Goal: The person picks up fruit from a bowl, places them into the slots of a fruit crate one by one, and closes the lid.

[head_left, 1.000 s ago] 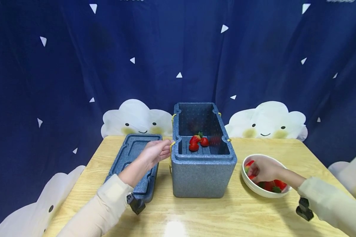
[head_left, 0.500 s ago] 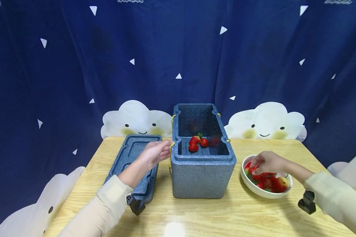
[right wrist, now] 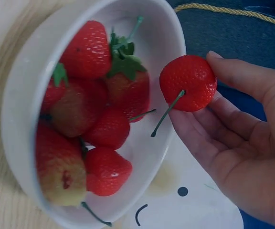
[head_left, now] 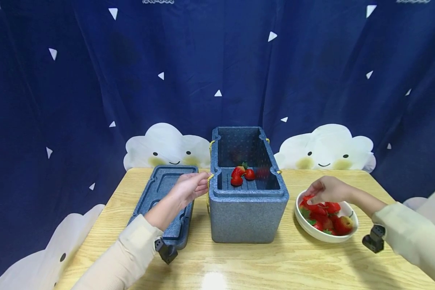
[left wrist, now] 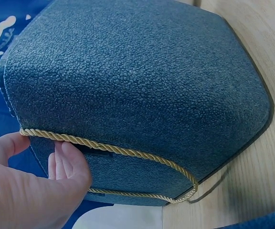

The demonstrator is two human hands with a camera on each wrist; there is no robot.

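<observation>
Glossy, dimpled red fruit (right wrist: 187, 78) (green-stemmed)

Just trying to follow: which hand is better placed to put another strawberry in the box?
Probably the right hand: it pinches a strawberry by the bowl; the left hand touches the cord on the box.

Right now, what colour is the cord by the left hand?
The cord is golden yellow, clearest in the left wrist view.

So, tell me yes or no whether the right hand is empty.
No, the right wrist view shows the right hand pinching a red strawberry.
</observation>
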